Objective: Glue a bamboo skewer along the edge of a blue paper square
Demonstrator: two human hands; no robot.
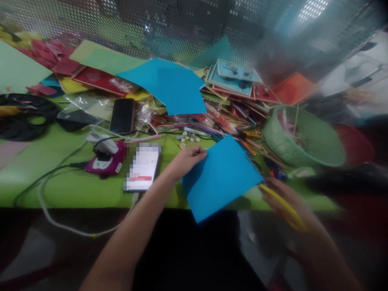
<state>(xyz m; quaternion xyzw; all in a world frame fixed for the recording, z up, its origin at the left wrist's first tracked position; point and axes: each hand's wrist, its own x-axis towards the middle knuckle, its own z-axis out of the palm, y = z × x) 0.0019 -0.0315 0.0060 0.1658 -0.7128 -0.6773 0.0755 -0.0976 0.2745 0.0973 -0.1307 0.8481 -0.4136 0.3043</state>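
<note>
The green table spreads under everything, its back crowded with sheets, sticks and frames. The blue sheet is up near the table's front edge, tilted, its lowest corner past that edge over the person's lap. A green bowl stands to its right, well clear of it. The left hand has its fingers pinched together on the sheet's upper left edge; the right hand is closed on a yellow tool at the right corner, though blur hides the single fingers and whether any blade touches the paper. The step in hand looks like steadying the sheet while working its right edge with the tool. The next move seems to call for a firm left pinch, a taut sheet and the tool kept true to the edge. Small pebbles lie just beyond the left hand.
</note>
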